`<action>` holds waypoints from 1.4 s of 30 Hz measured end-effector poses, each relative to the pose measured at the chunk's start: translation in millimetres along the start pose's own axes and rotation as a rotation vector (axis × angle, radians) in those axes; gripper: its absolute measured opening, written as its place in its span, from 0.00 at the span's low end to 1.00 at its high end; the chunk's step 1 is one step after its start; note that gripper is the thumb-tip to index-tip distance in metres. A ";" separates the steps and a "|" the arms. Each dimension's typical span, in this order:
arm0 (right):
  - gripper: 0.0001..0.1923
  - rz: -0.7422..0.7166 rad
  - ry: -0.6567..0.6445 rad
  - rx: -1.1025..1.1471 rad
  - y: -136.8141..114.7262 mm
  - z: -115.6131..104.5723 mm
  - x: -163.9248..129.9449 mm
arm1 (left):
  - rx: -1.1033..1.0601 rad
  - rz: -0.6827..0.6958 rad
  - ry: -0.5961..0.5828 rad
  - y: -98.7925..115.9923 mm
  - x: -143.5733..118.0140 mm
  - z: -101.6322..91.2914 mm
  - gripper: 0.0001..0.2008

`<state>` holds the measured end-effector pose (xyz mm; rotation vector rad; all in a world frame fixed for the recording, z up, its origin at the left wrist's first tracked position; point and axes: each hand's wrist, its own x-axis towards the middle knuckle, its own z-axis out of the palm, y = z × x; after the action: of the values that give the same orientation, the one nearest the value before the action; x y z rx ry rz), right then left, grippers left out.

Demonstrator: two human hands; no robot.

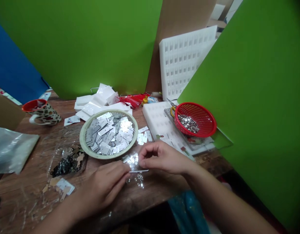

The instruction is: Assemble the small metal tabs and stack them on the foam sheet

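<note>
Head view — both hands' fingers [123,177] pinch a thin metal strip [139,171].

A bowl [108,134] of small plates is set just behind the fingers [124,177] on the tabletop [154,188], a basket [195,119] further right, a mug [41,111] far left.

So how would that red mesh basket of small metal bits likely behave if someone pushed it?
The red basket looks like thin plastic mesh, so probably light and slightly flexible. It rests tilted on the white foam tray, so a push could tip it. The loose metal bits would likely shift or spill.
</note>
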<state>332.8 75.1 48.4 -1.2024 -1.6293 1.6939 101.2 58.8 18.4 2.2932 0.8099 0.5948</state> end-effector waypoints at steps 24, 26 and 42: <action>0.10 0.190 -0.023 0.298 9.6 15.9 -4.8 | -0.209 -0.232 0.000 -5.2 2.6 -0.2 0.09; 0.09 0.217 0.013 0.339 12.4 19.0 -4.6 | -0.241 -0.274 0.001 -3.9 3.9 -0.4 0.09; 0.15 0.246 0.104 0.390 26.6 34.6 1.7 | -0.642 -0.603 -0.008 -2.5 8.7 12.7 0.12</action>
<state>308.5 54.1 18.8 -1.3018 -1.0574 1.9487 113.8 61.1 9.5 1.3803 1.0581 0.4710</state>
